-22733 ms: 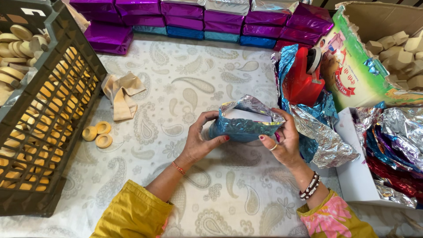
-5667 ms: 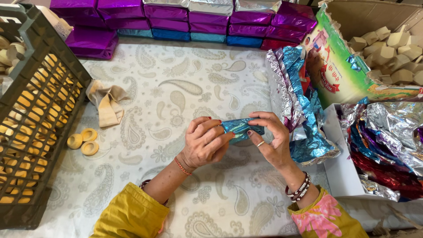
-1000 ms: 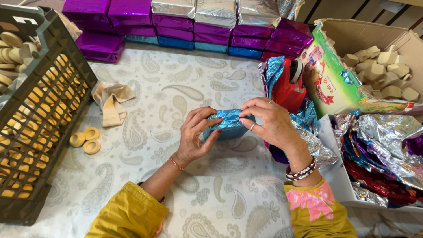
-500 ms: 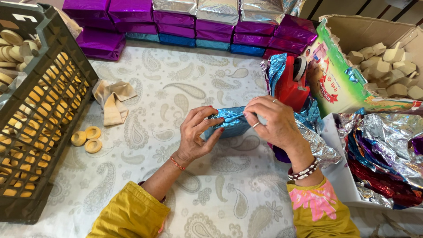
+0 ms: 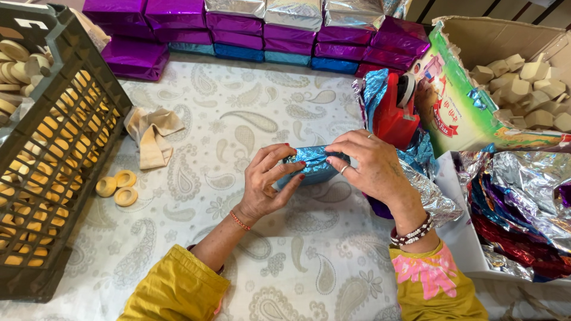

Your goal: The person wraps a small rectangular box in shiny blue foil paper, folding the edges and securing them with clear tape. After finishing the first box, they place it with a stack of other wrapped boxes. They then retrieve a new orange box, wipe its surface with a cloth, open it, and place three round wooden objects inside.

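Both hands grip a small blue foil-wrapped packet just above the patterned tablecloth. My left hand clasps its left end, thumb and fingers pressed on the foil. Over its right end lies my right hand, fingertips on the top fold. A red tape dispenser stands right behind my right hand on loose blue and silver foil sheets.
A dark plastic crate of round tan pieces fills the left. Two loose tan rings and a beige cloth lie beside it. Purple, blue and silver wrapped packets are stacked at the back. A cardboard box of tan blocks and a foil pile sit right.
Over the earlier frames the open blue foil was folded shut around the packet. In the last second my right hand came away from the tape dispenser and pressed down on the packet's top.
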